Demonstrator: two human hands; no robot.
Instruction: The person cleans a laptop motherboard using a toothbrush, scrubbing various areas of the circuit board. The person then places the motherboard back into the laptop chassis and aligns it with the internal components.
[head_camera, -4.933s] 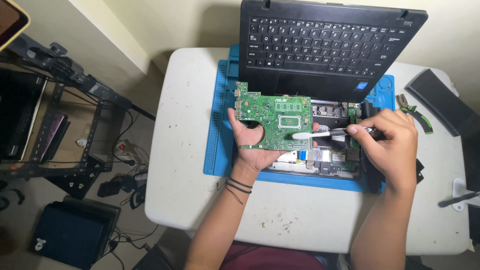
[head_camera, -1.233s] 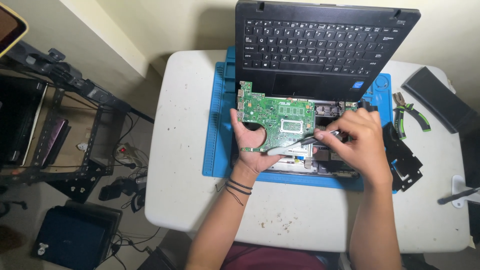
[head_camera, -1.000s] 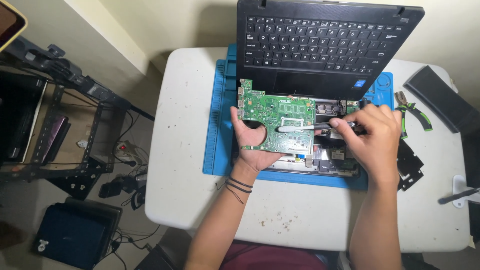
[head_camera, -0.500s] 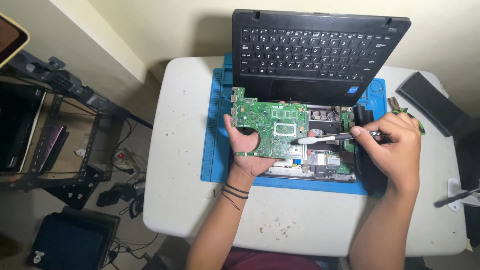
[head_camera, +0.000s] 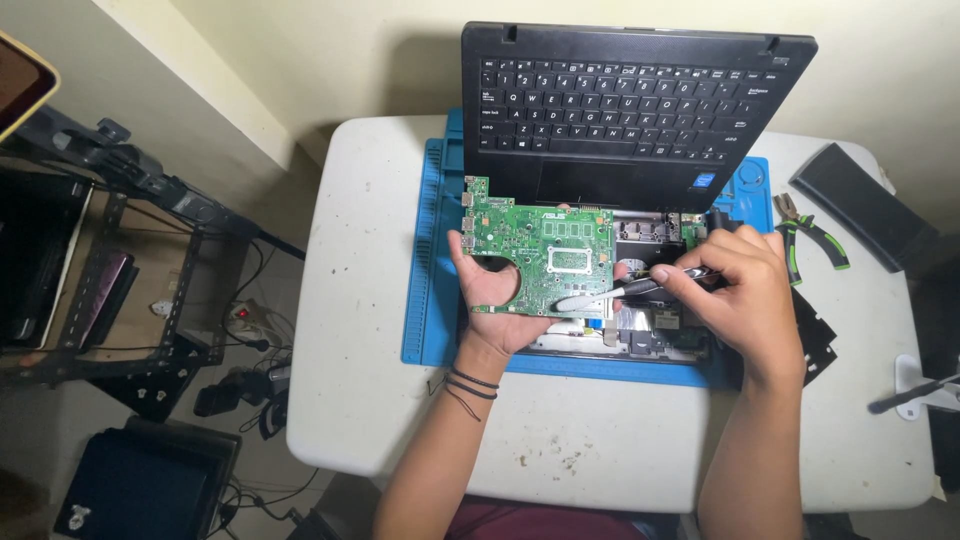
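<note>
- Two bare hands work over a blue mat (head_camera: 432, 300) on a white table (head_camera: 370, 380).
- Left hand (head_camera: 497, 300) is closed around a green circuit board (head_camera: 540, 245), palm under its lower left part, thumb up along the board's 9 o'clock edge, fingertips showing at the 3 o'clock edge. The board is lifted and tilted above the opened laptop base (head_camera: 650, 325).
- Right hand (head_camera: 745, 295), at 3 o'clock from the board, pinches a slim tool (head_camera: 620, 292) between thumb and fingers; its pale tip touches the board's lower edge near 5 o'clock.
- Black laptop keyboard (head_camera: 625, 95) stands at 12 o'clock from the board, leaning back toward the wall.
- Green-handled pliers (head_camera: 815, 235) lie on the table at 2 o'clock from the right hand, just past the mat's edge.
- One black flat bar (head_camera: 865, 205) lies beyond the pliers, near the table's far right corner.
- Dark cords (head_camera: 468, 385) circle the left wrist.
- At 9 o'clock of the table, on the floor, a metal rack (head_camera: 110, 280) stands with cables near its foot.
</note>
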